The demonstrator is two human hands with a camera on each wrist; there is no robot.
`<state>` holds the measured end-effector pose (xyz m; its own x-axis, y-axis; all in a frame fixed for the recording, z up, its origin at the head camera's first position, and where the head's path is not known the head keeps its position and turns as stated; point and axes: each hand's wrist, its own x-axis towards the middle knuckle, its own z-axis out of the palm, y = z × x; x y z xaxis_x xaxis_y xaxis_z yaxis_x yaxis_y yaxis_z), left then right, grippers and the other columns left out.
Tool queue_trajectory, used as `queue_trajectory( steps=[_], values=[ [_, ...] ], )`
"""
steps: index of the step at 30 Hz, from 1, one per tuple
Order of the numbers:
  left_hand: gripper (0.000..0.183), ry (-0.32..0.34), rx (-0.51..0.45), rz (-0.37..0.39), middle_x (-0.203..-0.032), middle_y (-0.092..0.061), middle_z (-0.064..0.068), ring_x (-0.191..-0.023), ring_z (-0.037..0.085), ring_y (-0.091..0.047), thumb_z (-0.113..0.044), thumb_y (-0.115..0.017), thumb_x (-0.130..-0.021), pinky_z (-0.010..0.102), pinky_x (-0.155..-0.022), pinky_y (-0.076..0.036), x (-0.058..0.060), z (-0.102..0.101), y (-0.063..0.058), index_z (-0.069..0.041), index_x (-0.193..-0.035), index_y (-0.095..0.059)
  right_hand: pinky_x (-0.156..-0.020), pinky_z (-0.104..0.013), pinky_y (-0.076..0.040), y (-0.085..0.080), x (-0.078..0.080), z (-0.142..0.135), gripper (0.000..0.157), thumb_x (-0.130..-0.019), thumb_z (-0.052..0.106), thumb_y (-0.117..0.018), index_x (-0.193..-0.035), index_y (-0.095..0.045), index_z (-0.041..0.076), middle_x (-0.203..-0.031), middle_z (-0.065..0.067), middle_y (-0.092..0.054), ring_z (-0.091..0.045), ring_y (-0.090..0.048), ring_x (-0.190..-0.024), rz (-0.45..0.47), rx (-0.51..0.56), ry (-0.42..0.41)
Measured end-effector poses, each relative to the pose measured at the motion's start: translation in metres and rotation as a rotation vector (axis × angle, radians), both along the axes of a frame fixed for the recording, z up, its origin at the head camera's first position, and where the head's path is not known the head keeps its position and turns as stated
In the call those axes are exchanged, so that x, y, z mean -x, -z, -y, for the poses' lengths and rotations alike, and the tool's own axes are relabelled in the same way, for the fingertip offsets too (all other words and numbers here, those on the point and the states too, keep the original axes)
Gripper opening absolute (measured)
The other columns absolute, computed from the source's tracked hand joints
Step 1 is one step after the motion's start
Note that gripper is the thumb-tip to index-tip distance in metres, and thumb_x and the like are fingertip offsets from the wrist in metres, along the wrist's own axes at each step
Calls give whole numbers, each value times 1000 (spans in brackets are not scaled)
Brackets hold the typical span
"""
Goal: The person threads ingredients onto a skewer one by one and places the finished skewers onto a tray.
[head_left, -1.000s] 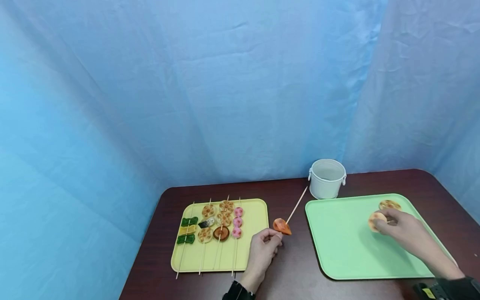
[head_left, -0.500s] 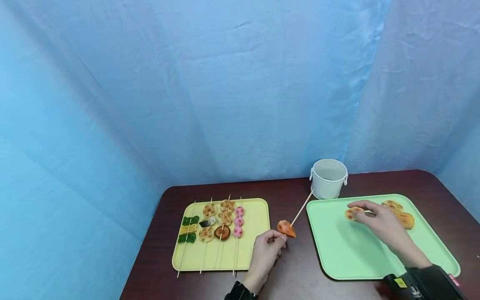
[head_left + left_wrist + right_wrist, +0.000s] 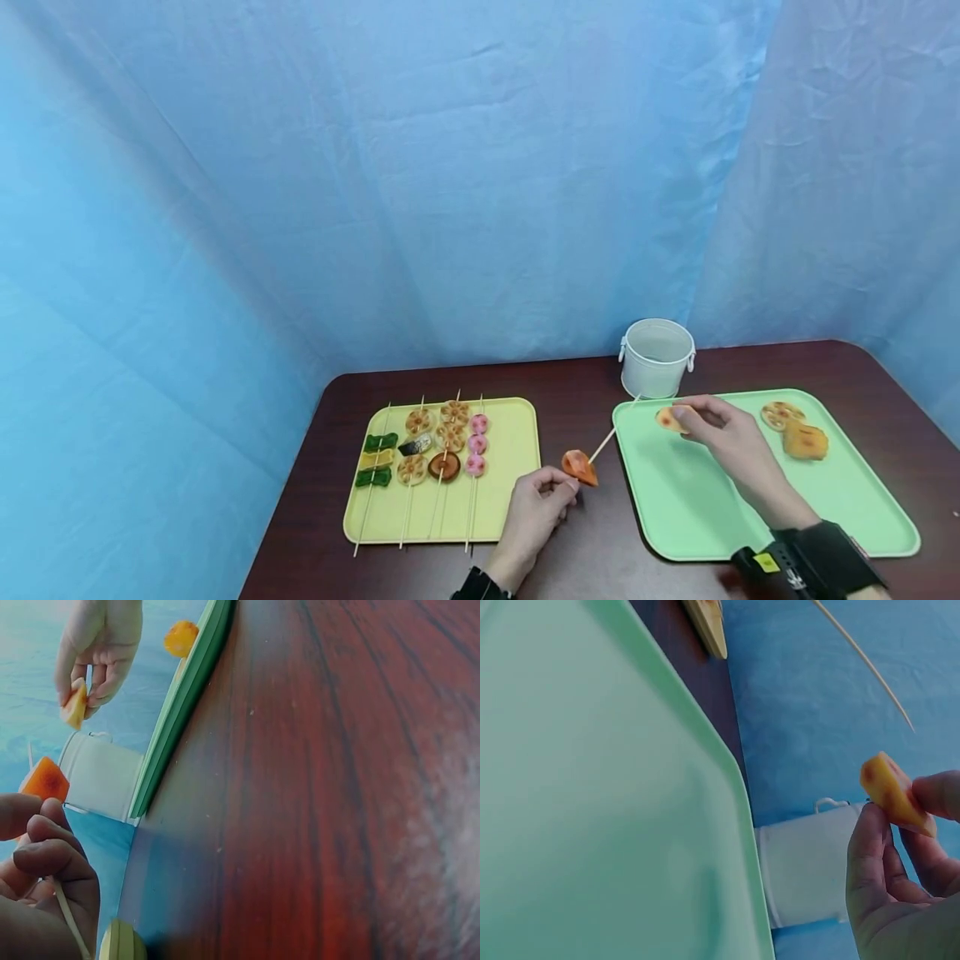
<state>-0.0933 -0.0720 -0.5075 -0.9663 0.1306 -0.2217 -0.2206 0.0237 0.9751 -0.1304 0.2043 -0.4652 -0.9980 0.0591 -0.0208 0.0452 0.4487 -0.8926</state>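
Note:
In the head view my left hand [image 3: 536, 510] pinches a thin wooden skewer [image 3: 611, 437] with an orange food chunk [image 3: 580, 468] on it, just above the fingertips. The skewer's bare pointed end [image 3: 900, 711] slants up and away to the right. Between thumb and fingers, my right hand [image 3: 731, 437] pinches a yellowish food slice [image 3: 895, 793] with brown spots. That hand is over the left part of the green tray [image 3: 697, 517]. Slice and skewer tip are close together but apart. In the left wrist view the skewer's lower end [image 3: 71, 919] runs out below the curled left fingers.
On the green tray's right lie a lotus root slice [image 3: 782, 414] and a golden-brown chunk [image 3: 806, 442]. A yellow tray [image 3: 367, 527] at left bears several loaded skewers, one with pink pieces [image 3: 477, 444]. Behind the green tray stands a white bucket [image 3: 655, 367].
My right hand has carried the spotted slice leftward across the green tray, closer to the skewer tip, uncovering the golden-brown chunk. My left hand has shifted slightly right, with the skewer tilting lower.

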Motion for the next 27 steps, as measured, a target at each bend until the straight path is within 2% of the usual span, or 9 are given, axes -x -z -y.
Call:
queue_trajectory(
  steps=[5,12,14,20,27],
  values=[
    [20,31,28,-32,-66,-60,5,-50,8,-44,-14,-67,-85,18,-43,-34,-2,-1,4,6,-88,-69,-82,-30,-53,-1,3,5,57,-93,47,-54,-125,-56,0,-108,-3,-66,-7,-65,-93,26,127,10],
    [22,63,2,-39,-65,-60,3,-50,7,-44,-16,-69,-84,18,-44,-35,-4,1,3,6,-88,-69,-86,-34,-50,-2,7,12,48,-95,32,-59,-119,-48,-8,-108,-3,-60,-10,-66,-95,51,491,11],
    [22,68,9,-34,-65,-59,2,-50,7,-44,-16,-69,-83,18,-44,-35,-4,1,2,6,-89,-70,-86,-34,-50,-2,8,13,46,-94,29,-60,-117,-46,-8,-108,-5,-57,-12,-66,-95,56,563,15],
    [21,79,39,-33,-66,-60,4,-50,6,-43,-15,-68,-84,18,-43,-34,-4,1,4,6,-88,-69,-85,-30,-50,-2,8,13,44,-96,26,-58,-118,-43,-8,-113,-9,-51,-12,-66,-97,53,660,-9],
    [19,82,72,-40,-66,-60,7,-50,7,-43,-12,-67,-84,17,-43,-33,-3,-1,7,7,-88,-70,-87,-29,-49,-3,7,13,36,-96,24,-57,-117,-46,-3,-114,-6,-53,-14,-65,-98,69,730,-34]
  ],
)
